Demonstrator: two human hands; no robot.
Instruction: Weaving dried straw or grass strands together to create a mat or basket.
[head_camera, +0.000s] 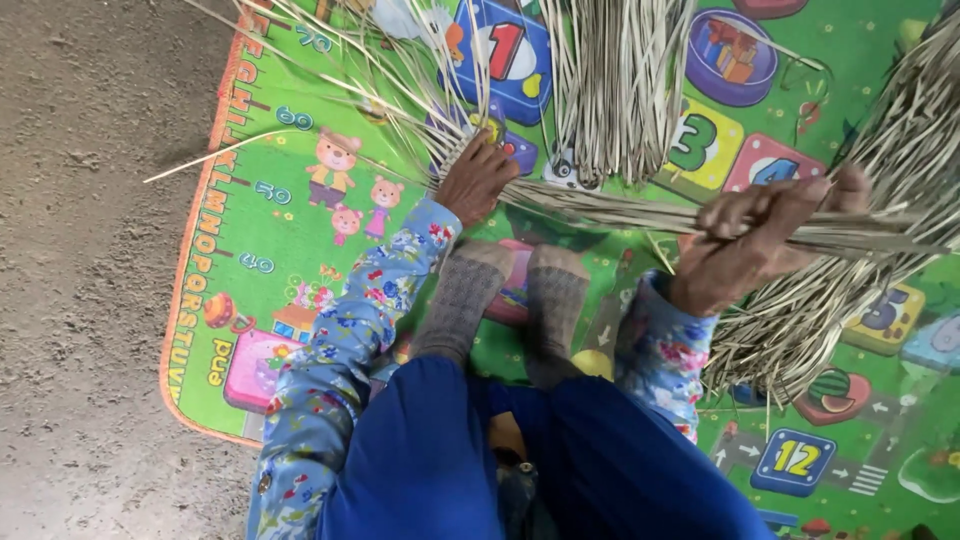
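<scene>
Both hands are on the strips, a long bundle of pale dried strips (640, 212) running across the middle of the frame from centre to the right edge. The left hand (478, 180) sits at the bundle's left end, just above centre, fingers curled down and clamped on the strips where loose ends fan out toward the upper left. The right hand (760, 235), centre right, is closed around the same bundle, knuckles up, the strips passing through its grip and on to the right edge. A second sheaf (615, 85) hangs from the top centre, its ends just above the bundle, and a thick pile (860, 260) of the same stuff fills the right side, from the upper right corner down under the right hand. Two feet in grey socks (505, 300) rest just below the bundle, between the flowered sleeves. Everything lies on a green play mat (260, 230) with coloured number tiles, cartoon bears at left of centre and a row of letters along its orange border. That border curves down the left third of the frame; beyond it, bare grey floor (90, 250) runs to the left edge, open room there, while the right side is crowded with strips.
</scene>
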